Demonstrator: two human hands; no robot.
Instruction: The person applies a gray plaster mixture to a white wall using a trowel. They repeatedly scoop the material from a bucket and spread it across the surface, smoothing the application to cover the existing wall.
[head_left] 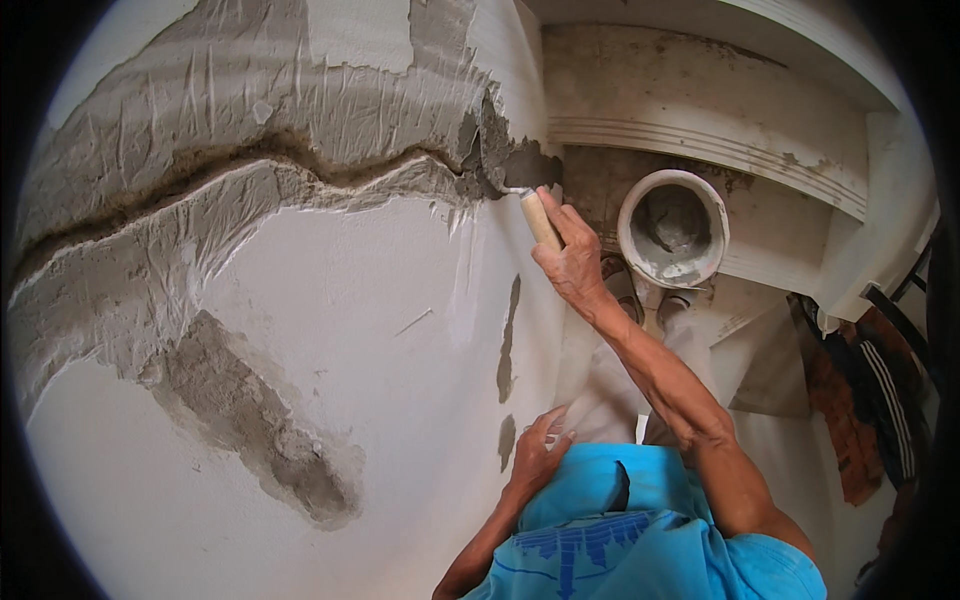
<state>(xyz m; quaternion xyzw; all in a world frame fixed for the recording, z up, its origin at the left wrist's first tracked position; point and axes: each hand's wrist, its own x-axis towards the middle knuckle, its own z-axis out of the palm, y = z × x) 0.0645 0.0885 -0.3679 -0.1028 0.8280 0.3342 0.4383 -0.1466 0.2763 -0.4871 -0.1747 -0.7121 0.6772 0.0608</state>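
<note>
At far left, we see a white wall [370,290] crossed by a band of rough grey plaster [120,270], split lengthwise by a jagged dark groove [185,168]. Below it slants a rough grey patch [250,420]. Farther right, the person's left hand [537,455] is beside the thigh, fingers loosely bent and slightly apart. Higher up, near the groove's right end, we find a trowel [541,222] at dark, wet-looking mortar [530,168]; its blade is hard to make out. The right hand [572,262] wraps its wooden handle. Beyond stands a pale round bucket [624,226] with grey mix [680,218] inside.
</note>
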